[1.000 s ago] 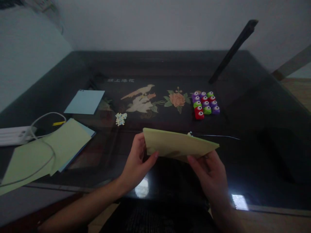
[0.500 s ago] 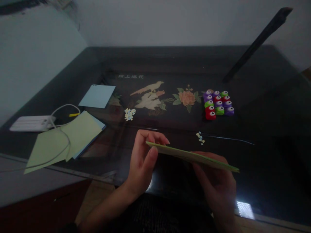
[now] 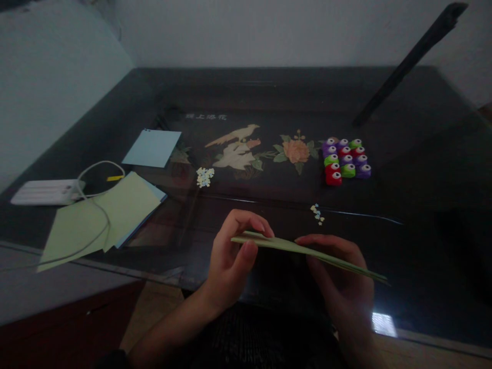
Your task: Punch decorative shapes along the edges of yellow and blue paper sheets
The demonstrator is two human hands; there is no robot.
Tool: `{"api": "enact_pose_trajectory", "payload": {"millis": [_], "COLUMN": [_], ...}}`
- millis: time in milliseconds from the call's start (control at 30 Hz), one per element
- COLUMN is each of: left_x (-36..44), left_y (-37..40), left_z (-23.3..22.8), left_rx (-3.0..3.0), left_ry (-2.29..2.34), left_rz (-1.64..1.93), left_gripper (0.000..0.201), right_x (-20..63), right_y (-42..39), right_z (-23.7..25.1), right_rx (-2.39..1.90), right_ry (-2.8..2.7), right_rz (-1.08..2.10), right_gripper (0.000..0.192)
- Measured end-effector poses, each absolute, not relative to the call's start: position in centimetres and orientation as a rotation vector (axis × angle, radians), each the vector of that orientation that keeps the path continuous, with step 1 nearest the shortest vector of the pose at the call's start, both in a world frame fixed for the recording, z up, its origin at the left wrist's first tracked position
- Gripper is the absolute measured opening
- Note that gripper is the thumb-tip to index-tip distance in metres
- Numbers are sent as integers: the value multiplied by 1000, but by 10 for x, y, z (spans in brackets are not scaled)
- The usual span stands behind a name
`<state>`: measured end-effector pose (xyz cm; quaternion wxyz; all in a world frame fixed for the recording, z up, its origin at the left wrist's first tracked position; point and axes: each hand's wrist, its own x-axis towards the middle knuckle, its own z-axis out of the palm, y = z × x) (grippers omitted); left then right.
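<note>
Green paper, a folded sheet (image 3: pixel 307 252), is held nearly edge-on above the near edge of the table, between both hands. Left hand (image 3: pixel 230 256) is closed on the sheet's left end, thumb below at 6 o'clock and fingers curled over the top. Right hand (image 3: pixel 340 277) is partly closed under the right half, fingers laid along the upper face; the far right tip of the sheet pokes past it at 4 o'clock, unsupported. For a clean fold the layers are best kept flush at the left pinch, with the crease run outward by the right fingers and the free tip kept from sagging; judged, not seen. Outward at 12 o'clock from the hands a few small paper cut-outs (image 3: pixel 317 213) are scattered on the glass. Further at 1 o'clock a block of small punches (image 3: pixel 346 160) in red, green and purple is set in tight rows. At 11 o'clock a second heap of white cut-outs (image 3: pixel 205 176) lies beside the inlaid bird and flower picture (image 3: pixel 261 151). At 9 o'clock loose green and blue sheets (image 3: pixel 103 215) are stacked, crossed by a white cable (image 3: pixel 96 171) from a white power strip (image 3: pixel 44 191); a blue sheet (image 3: pixel 152 147) lies apart beyond. Dark glass-topped table (image 3: pixel 423 205), pale walls, dim light; a dark bar (image 3: pixel 409 64) leans at the far right.
</note>
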<state>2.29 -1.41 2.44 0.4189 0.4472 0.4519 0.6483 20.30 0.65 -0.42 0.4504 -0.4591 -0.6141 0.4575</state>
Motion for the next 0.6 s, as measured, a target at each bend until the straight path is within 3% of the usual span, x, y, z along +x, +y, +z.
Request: {"api": "enact_pose_trajectory", "payload": {"millis": [267, 433, 600], "left_x": [27, 28, 24], "left_y": [-13, -12, -13], "left_z": [30, 33, 33], "left_rx": [1079, 1084, 1103], "left_ry": [1141, 1154, 1186], "left_rz": [1736, 1710, 1639], "left_gripper": [17, 24, 31], "right_x": [202, 200, 196], "right_y": [6, 7, 8], "right_z": [-3, 0, -1], "right_rx": [-1144, -1159, -1083], "right_ry": [-1500, -1513, -1444], "right_rz": [1146, 1109, 1143], "right_gripper": [26, 24, 38]}}
